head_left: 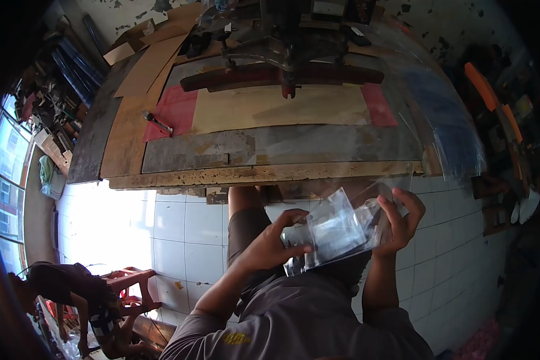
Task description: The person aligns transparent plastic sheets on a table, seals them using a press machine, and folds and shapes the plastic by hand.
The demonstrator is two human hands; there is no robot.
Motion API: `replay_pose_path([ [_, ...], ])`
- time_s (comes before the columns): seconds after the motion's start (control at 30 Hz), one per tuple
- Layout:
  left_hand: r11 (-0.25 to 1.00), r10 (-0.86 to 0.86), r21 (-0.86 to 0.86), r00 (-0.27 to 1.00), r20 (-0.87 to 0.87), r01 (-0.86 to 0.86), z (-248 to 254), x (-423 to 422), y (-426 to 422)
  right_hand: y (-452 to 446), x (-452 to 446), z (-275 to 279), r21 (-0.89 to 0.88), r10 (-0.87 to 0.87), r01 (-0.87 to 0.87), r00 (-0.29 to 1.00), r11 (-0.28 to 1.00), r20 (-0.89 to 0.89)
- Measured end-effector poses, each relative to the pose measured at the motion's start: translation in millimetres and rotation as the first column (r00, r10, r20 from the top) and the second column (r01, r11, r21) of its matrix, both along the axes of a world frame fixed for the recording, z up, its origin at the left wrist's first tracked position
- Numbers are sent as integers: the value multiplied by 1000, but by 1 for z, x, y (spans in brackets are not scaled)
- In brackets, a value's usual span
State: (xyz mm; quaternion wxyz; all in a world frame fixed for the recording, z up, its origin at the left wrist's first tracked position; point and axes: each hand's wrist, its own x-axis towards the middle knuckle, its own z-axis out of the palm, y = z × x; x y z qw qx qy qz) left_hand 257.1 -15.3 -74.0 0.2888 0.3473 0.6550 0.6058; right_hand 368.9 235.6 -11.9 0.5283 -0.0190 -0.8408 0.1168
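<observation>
Above my lap I hold clear plastic sheets or sleeves (337, 227), bent and shiny with reflections. My left hand (275, 241) pinches their left edge between thumb and fingers. At the right end, my right hand (400, 221) grips the curled clear film, its fingers bent and raised. Whether these are separate pieces or one folded pouch I cannot tell. Just beyond my hands is the front edge of a worn workbench (264, 173).
A machine with a long dark-red bar (282, 78) stands over a yellowish sheet (276, 108) with red ends. A small tool (157, 123) lies at left, cardboard (156, 63) behind it. Blue-tinted plastic film (447, 120) hangs at right. Another person (72, 294) bends near a red stool (132, 288).
</observation>
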Motion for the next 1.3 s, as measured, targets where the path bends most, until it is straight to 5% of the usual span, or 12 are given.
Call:
replay_pose_path([
  [0.03,999,2,-44,989,-150,-9,4,4,8,1,1,-3,60,9,-8,1000,998,-15],
  [0.23,941,80,327,997,21,-82,-13,-19,0,30,8,6,-150,-199,188,978,971,-63],
  [0.3,817,-149,575,948,281,-41,-36,-35,-20,38,6,4,-217,-241,221,968,951,-71],
  [0.4,757,-392,629,893,219,178,-24,-58,-43,36,2,2,-292,-168,130,980,947,-107],
  [0.5,902,-429,187,860,277,389,-37,-82,-79,33,-2,-1,-369,-110,45,981,928,-157],
  [0.63,919,-386,198,879,279,340,-24,-73,-65,24,-4,6,-402,-106,40,984,915,-144],
  [0.73,844,-535,-12,840,-87,537,-13,-72,-36,20,-8,4,-408,-48,-32,982,913,-185],
  [0.83,820,-545,-194,838,21,538,-9,-59,-4,13,-8,5,-409,-27,-31,991,912,-134],
  [0.93,882,-465,16,862,200,472,-10,-48,20,26,12,23,-277,138,-57,949,959,283],
  [1.0,941,-326,182,913,247,287,0,-38,24,36,32,34,-285,259,-96,740,954,620],
  [1.1,997,-68,33,994,-80,71,23,-35,22,20,43,38,-131,153,-85,688,988,709],
  [1.3,1000,-19,-9,980,-196,18,59,-5,29,-56,13,4,-247,203,-93,860,964,468],
])
